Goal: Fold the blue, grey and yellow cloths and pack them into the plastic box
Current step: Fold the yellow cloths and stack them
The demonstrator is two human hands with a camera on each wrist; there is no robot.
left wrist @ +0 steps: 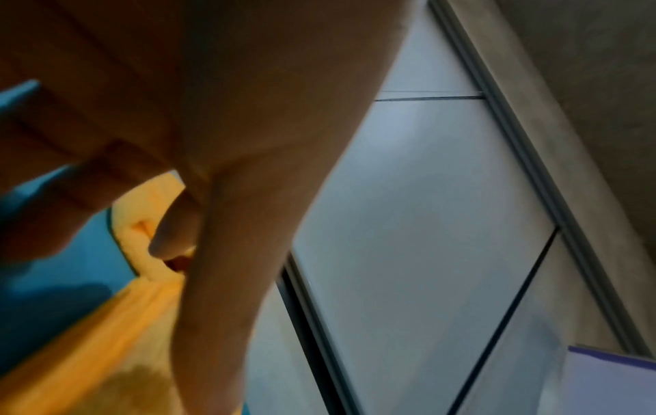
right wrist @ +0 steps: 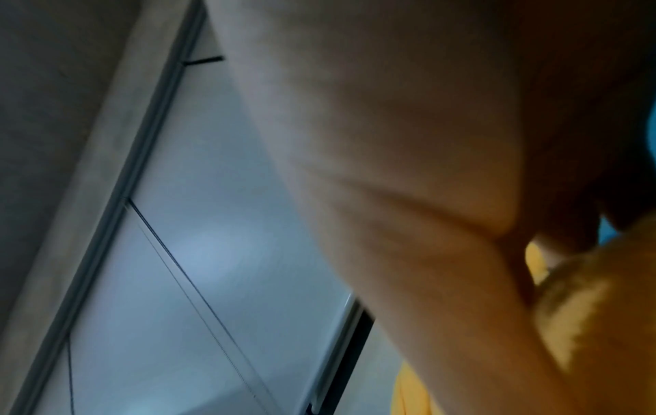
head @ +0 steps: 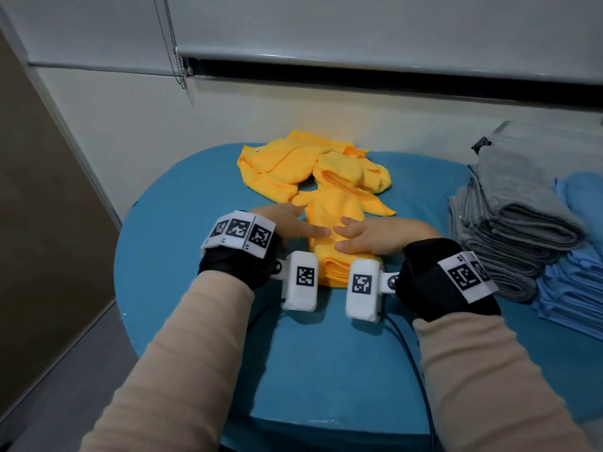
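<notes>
A folded yellow cloth (head: 332, 207) lies in the middle of the blue table (head: 195, 207). Both hands lie flat on it with straight fingers, fingertips nearly meeting: my left hand (head: 293, 225) from the left, my right hand (head: 365, 238) from the right. Several loose, crumpled yellow cloths (head: 293, 161) are heaped just behind it. In the left wrist view the left hand (left wrist: 248, 140) hovers close over the yellow cloth (left wrist: 88, 351). The right wrist view is filled by the right hand (right wrist: 426, 140), with the yellow cloth (right wrist: 585, 309) under it.
A stack of folded grey cloths (head: 509, 230) stands at the table's right side, with a stack of folded blue cloths (head: 574, 278) beyond it. A translucent plastic box (head: 554, 141) with a black latch sits at the back right. A wall runs behind the table.
</notes>
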